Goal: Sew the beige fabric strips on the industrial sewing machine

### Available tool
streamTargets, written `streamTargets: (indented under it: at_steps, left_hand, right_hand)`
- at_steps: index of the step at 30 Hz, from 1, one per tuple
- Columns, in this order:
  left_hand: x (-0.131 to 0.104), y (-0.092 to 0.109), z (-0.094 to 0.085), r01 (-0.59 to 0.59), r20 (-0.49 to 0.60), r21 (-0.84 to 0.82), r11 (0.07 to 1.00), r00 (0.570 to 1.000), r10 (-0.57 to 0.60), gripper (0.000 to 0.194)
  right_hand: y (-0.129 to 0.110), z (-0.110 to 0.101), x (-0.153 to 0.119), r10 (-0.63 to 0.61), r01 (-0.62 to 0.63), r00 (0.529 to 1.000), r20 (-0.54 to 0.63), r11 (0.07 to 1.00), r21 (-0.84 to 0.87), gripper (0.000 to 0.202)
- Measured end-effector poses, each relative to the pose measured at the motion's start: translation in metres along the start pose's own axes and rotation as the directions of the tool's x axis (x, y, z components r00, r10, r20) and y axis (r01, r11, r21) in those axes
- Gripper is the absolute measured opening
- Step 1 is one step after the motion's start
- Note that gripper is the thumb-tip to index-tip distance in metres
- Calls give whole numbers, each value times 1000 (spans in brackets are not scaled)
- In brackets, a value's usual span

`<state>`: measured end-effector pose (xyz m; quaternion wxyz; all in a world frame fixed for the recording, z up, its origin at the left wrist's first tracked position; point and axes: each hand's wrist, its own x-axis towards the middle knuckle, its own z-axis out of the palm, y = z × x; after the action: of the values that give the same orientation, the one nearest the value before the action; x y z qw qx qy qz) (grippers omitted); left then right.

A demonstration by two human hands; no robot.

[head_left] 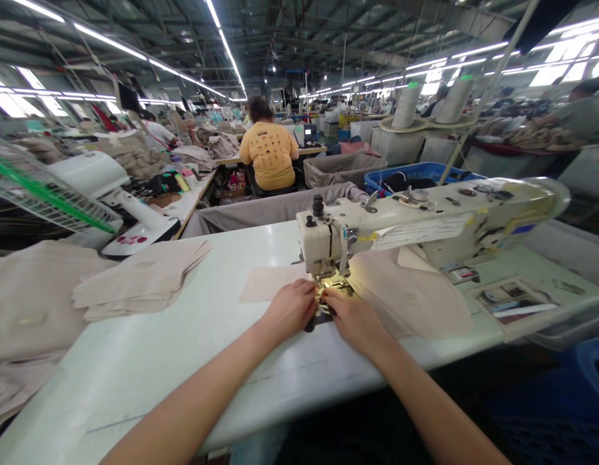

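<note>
My left hand (pixel 292 307) is closed, with its fingertips bunched just left of the needle area of a cream sewing machine (pixel 323 242). My right hand (pixel 355 316) meets it from the other side, its fingers also pinched together under the lit sewing head. What the fingertips hold is too small and partly hidden to make out. A flat beige fabric piece (pixel 263 284) lies behind my left hand. To the right of the needle, a larger beige fabric panel (pixel 410 297) with a small label spreads under the machine arm.
Stacked beige panels (pixel 139 281) lie on the pale table (pixel 193 361) at left, near a white fan (pixel 93 174). A tray of small tools (pixel 515 300) is at right. Beyond are a grey cloth-lined bin (pixel 275 206), a blue basket (pixel 439 169) and a seated co-worker (pixel 269 152).
</note>
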<state>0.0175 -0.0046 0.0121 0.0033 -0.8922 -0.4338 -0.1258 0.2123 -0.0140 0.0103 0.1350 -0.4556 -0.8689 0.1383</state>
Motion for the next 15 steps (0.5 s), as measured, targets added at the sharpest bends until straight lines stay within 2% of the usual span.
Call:
streamTargets:
  at_steps: [5, 9, 12, 15]
  left_hand:
    - [4, -8, -1, -14, 2, 16, 1000, 1000, 14, 23]
    - [0, -10, 5, -7, -63, -12, 1000, 998, 7, 24]
    - [-4, -11, 9, 28, -91, -17, 999, 995, -29, 25]
    - [-7, -11, 7, 94, -74, 26, 995, 993, -92, 28]
  right_hand:
    - [2, 6, -6, -11, 13, 999, -40, 999, 48, 47]
    - [0, 14, -16, 16, -15, 999, -34, 1000, 27, 53]
    - [-2, 17, -19, 28, -27, 998, -50, 999, 18, 53]
    - [-1, 18, -19, 26, -25, 997, -69, 999, 23, 52]
